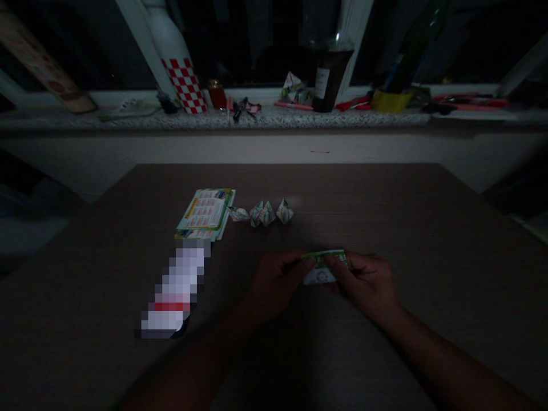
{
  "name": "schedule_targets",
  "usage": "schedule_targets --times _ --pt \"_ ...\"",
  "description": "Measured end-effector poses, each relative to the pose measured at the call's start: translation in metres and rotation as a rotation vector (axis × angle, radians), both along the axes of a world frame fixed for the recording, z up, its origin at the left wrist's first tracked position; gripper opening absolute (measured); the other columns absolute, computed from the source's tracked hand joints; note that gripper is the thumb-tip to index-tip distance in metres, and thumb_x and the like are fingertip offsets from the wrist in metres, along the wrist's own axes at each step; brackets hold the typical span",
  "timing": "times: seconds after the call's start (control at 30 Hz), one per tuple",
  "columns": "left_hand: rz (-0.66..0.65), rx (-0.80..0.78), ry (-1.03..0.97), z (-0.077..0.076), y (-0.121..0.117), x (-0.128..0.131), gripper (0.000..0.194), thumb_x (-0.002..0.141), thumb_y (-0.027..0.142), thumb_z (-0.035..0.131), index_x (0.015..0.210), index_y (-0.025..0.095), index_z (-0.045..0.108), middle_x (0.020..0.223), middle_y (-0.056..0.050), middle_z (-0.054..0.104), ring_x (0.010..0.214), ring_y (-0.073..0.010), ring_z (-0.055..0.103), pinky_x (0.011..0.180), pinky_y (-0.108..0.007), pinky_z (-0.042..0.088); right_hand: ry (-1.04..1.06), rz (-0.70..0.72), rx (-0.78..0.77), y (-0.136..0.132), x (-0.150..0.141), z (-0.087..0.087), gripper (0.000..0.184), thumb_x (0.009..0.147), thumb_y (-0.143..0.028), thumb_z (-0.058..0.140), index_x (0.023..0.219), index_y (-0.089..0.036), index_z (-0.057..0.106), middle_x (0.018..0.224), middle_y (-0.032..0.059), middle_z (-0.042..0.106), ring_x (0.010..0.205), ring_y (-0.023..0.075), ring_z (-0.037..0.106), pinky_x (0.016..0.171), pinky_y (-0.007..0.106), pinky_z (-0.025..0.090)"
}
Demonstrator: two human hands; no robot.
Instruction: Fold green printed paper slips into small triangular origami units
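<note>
Left hand, right hand — both pinching green-white paper, right of centre; lettering unreadable. Leaflet stack, centre-left — print too small.

- On my remote feed, I log the left hand as bare.
- Right hand: also bare.
- Left forearm: uncovered, tapering to the wrist.
- Right forearm: uncovered, same taper.
- Dim light hides finer surface detail from me.
</note>
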State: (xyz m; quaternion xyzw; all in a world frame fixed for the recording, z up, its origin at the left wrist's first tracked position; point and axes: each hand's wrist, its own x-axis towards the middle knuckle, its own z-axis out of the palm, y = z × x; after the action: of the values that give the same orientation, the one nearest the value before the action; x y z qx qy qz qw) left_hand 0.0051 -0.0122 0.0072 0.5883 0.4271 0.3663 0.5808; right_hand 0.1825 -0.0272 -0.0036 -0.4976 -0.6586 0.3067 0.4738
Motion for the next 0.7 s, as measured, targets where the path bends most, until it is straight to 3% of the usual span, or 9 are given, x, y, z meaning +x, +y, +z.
schedule_targets --times 0.7 --pt "0.022 -0.012 -0.024 -0.0031 0.0 0.0005 0.024 0.083 0.037 0.06 0.082 0.016 0.073 0.065 0.001 0.062 0.059 -0.0105 0.049 0.055 -0.019 0.035 0.023 0.008 -0.032 -0.0007 0.0001 0.0014 0.04 0.088 -0.031 0.057 0.052 -0.016 0.061 0.04 -0.0021 0.057 0.033 0.0067 0.048 0.035 0.016 0.034"
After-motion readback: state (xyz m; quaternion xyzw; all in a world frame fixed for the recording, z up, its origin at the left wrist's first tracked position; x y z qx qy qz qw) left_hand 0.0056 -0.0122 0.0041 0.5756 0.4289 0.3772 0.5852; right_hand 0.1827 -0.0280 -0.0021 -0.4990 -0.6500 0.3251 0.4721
